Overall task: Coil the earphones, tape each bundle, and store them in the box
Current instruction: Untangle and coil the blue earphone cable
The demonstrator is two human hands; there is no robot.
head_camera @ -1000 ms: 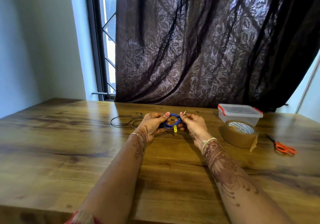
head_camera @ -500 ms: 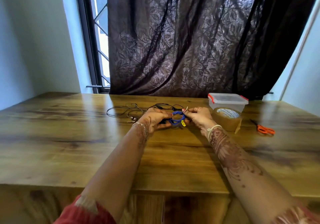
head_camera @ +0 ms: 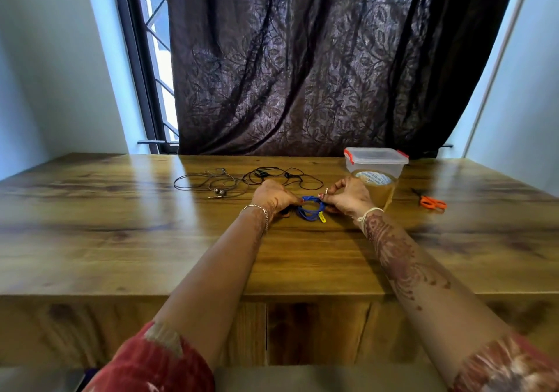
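Blue earphones [head_camera: 310,208] coiled into small loop mid-table, pinched from both sides: left hand [head_camera: 276,198] clamping left edge of coil, right hand [head_camera: 348,196] gripping right edge with plug end [head_camera: 325,191] sticking up. Likely light, limp, springy; best held across all strands or loop unwinds. Other earphones [head_camera: 242,179] loose just beyond, far left. Tape roll [head_camera: 375,187], box [head_camera: 376,161], scissors [head_camera: 432,202] right. Versus earlier frame: coil held lower, nearer table [head_camera: 121,240]; same grip.

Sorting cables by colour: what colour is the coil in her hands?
Blue coil, with a yellow tag; head view.
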